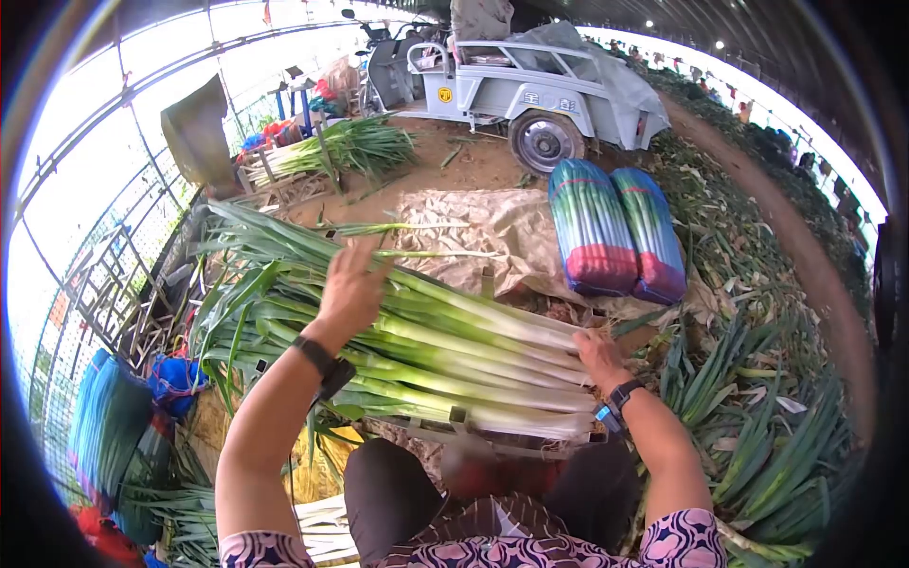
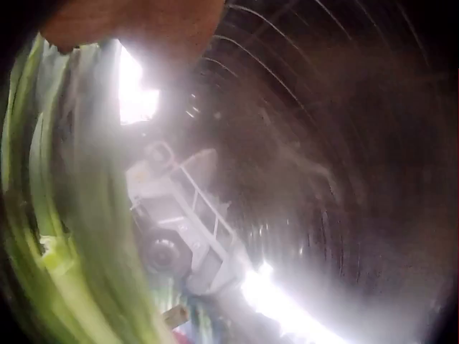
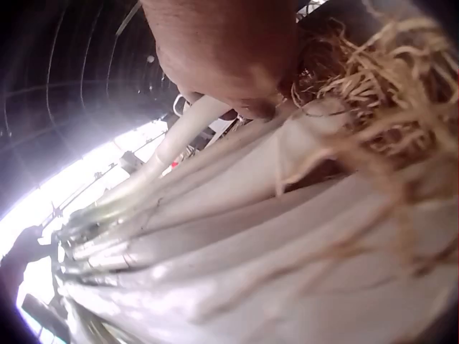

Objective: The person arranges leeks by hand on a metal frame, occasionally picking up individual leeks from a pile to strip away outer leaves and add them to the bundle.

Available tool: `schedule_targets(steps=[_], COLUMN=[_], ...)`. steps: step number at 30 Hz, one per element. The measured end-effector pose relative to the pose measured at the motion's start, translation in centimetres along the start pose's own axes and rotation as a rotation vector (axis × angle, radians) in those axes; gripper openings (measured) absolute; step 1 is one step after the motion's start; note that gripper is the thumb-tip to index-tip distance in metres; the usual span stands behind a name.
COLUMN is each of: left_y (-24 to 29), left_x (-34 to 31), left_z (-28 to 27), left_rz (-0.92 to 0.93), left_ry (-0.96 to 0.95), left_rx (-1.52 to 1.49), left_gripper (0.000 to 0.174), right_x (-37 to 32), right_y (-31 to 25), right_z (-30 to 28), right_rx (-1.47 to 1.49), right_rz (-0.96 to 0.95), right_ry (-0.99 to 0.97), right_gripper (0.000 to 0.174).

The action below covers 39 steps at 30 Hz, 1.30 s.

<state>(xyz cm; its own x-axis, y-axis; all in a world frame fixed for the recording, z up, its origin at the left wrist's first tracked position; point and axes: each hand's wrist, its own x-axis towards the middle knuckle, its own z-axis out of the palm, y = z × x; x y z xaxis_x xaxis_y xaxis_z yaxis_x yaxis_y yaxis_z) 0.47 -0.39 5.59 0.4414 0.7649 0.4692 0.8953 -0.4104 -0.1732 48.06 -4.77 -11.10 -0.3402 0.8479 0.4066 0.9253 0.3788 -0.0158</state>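
A wide pile of long green onions (image 1: 454, 350) lies crosswise before the person, green leaves to the left and white root ends to the right. On the upper edge of the green part rests the left hand (image 1: 352, 289), fingers extended; its fingertips are hidden in the left wrist view, where the hand (image 2: 143, 29) shows above green stalks (image 2: 93, 215). At the white ends is the right hand (image 1: 600, 360). In the right wrist view that hand (image 3: 222, 50) has its fingers curled round one white stalk (image 3: 190, 125), above other white stalks (image 3: 215, 215) and beside tangled roots (image 3: 387, 93).
Two wrapped onion bundles (image 1: 592, 227) lie on a tan sheet (image 1: 445, 213) beyond the pile. Behind stands a grey cargo tricycle (image 1: 530, 95). Loose onions (image 1: 776, 445) cover the ground at right. More onions (image 1: 331, 151) lie at back left, and a blue-wrapped bundle (image 1: 106, 426) stands at left.
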Motion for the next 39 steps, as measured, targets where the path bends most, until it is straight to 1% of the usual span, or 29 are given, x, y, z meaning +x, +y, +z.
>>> schedule_targets(steps=[1,2,4,5,8,9,11,12,13,14,16,17,20,21,24,25,28,29,31,32,33,34,36,37,39], left_y=[0.3,0.2,0.4,0.2,-0.7,-0.2,0.3,0.4,0.3,0.1,0.6,0.1,-0.5,-0.5,0.1,0.6,1.3,1.6,3.2,3.5,3.2,3.1,3.3,3.5,3.6], left_x=[1.1,2.1,4.5,5.9,8.9,9.4,9.4,9.1,7.9,6.7,5.3,4.9,4.1,4.0,4.6,4.9,4.3,3.8,3.0,2.7,2.6,2.7,3.1,3.2,2.5], left_z=[0.9,1.5,1.8,1.8,4.6,4.2,4.1,4.2,5.6,6.9,7.0,6.7,6.7,6.7,6.0,6.1,6.4,6.4,5.4,5.3,5.5,5.8,6.2,6.0,6.1], left_rz=[0.193,0.191,0.187,0.123,0.167,0.172,0.217,0.236,0.306,0.284,0.235,0.194,0.254,0.243,0.279,0.266,0.339,0.414,0.454,0.469,0.475,0.478,0.49,0.485,0.528], left_ry=[-0.067,-0.212,-0.498,-0.664,-0.849,-0.832,-0.629,-0.532,-0.327,-0.332,-0.332,-0.386,-0.355,-0.379,-0.421,-0.418,-0.283,-0.205,-0.241,-0.261,-0.199,-0.199,-0.197,-0.255,-0.227], left_rx=[0.07,0.052,0.015,-0.05,0.021,0.04,0.045,0.049,0.134,0.103,0.037,-0.027,-0.113,-0.091,-0.049,-0.026,0.005,0.036,0.039,0.04,-0.017,-0.017,-0.013,-0.025,-0.074], left_gripper=[0.07,0.07,0.071,0.073,0.072,0.06,0.052,0.048,0.042,0.043,0.044,0.048,0.053,0.053,0.044,0.04,0.039,0.035,0.033,0.033,0.033,0.032,0.031,0.03,0.029], right_x=[-0.1,-0.1,-0.1,-0.1,-0.4,-0.5,-0.2,0.0,0.3,0.3,0.2,0.0,-0.2,0.0,-0.2,-0.4,-0.2,-0.4,-0.5,-0.6,-0.9,-1.0,-0.5,-0.3,-0.3], right_y=[0.0,-0.1,-0.2,-0.2,0.5,0.2,0.0,-0.1,-0.2,-0.4,-0.7,-0.8,-0.6,-1.0,-3.3,-2.3,-1.3,-1.1,-0.7,-0.4,-0.2,0.1,0.2,0.0,0.1], right_z=[-0.3,-0.5,-0.4,-0.3,1.8,1.5,0.9,0.5,0.1,-0.3,-1.0,-1.3,-2.5,-2.9,-5.9,-4.1,-3.4,-2.9,-1.6,-1.1,-0.8,-0.5,-0.4,-0.6,-2.1], right_rx=[-0.001,-0.002,0.056,0.085,0.082,0.068,0.038,-0.002,-0.04,-0.077,-0.008,0.024,0.129,0.167,0.134,0.01,-0.006,0.019,0.067,0.074,0.082,0.088,0.043,0.022,0.021], right_rz=[0.005,0.011,0.087,0.126,0.084,0.099,0.118,0.11,0.102,0.098,0.099,0.104,0.172,0.239,0.124,-0.01,-0.02,0.011,0.062,0.049,0.035,0.021,0.054,0.076,0.017], right_ry=[-0.056,-0.111,-0.132,-0.141,-0.008,-0.019,-0.049,-0.108,-0.165,-0.222,-0.243,-0.253,-0.411,-0.465,-0.394,-0.274,-0.269,-0.257,-0.232,-0.2,-0.168,-0.134,-0.198,-0.229,-0.28], right_gripper=[0.015,0.015,0.019,0.022,0.018,0.015,0.015,0.016,0.018,0.02,0.023,0.025,0.032,0.035,0.037,0.031,0.018,0.013,0.007,0.007,0.006,0.007,0.007,0.008,0.01])
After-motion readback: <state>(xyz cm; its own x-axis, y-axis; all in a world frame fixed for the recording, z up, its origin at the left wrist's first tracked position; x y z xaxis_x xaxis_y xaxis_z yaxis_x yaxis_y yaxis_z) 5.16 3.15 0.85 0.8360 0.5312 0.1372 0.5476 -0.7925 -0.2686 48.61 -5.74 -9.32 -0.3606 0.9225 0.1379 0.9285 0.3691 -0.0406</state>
